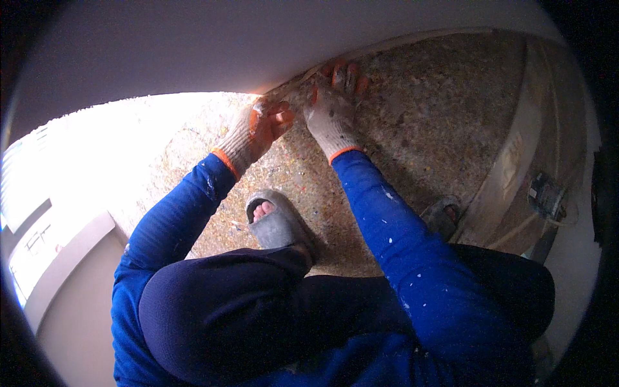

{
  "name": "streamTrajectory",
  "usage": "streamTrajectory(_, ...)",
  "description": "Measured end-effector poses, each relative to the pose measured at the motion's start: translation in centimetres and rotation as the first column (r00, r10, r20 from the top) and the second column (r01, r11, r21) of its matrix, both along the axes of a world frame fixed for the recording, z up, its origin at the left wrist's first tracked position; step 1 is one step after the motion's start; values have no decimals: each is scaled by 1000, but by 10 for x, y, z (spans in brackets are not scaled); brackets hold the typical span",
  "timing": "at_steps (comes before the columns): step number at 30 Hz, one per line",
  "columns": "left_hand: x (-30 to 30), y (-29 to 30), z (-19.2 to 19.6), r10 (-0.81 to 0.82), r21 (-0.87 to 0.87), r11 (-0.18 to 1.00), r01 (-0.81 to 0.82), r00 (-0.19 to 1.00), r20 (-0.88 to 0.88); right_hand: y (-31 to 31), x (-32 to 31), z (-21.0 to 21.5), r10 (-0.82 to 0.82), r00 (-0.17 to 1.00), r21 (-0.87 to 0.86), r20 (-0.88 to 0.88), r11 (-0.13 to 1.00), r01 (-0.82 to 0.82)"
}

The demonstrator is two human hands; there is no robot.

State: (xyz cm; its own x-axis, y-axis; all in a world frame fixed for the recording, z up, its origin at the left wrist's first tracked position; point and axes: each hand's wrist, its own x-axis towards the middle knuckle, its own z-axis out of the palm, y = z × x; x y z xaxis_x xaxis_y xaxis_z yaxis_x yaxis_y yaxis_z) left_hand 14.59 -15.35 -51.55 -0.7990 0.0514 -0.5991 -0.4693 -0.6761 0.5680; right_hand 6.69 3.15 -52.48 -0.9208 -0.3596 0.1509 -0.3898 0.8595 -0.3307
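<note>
Both my hands wear pale knit work gloves with orange coating on the fingers and orange cuffs. My left hand (258,132) is closed, its fingers curled beside the lower edge of the wall (193,48); what it may hold is hidden. Just to the right, my right hand (334,109) reaches to the foot of the wall with bent fingers set apart, and nothing shows in it. The fingers rest by the narrow edge strip (393,43) where wall and floor meet. The speckled, stained floor covering (445,103) lies under both hands.
I squat with my feet in grey slippers (278,219). To the right run a pale board or ledge (509,164), a small dark box-like thing (547,193) and a thin cable (516,231). Bright light floods the left, above a low pale wall (80,277).
</note>
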Motion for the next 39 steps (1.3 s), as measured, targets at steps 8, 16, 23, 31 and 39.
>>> streamTrajectory(8, -7, -7, -9, -54, -41, 998, 54, 999, 0, -14, 13, -7, -39, 999, 53, 31, 998, 37)
streamTrajectory(16, 6, -10, -12, -12, 10, 1000, 13, 999, -48, -14, 7, 15, -104, 935, -67, 340, 989, 134)
streamTrajectory(23, 5, -9, -9, 28, -76, 997, -21, 996, 85, -27, 4, 10, -1, 981, -100, 193, 995, 21)
streamTrajectory(31, 5, -12, -8, 27, -111, 994, -16, 995, 99, -42, 7, -17, 7, 867, -210, 498, 971, 113)
streamTrajectory(39, 13, -17, -3, 54, -96, 994, -46, 995, 85, -33, -7, -9, -198, 920, -218, 337, 935, 281)
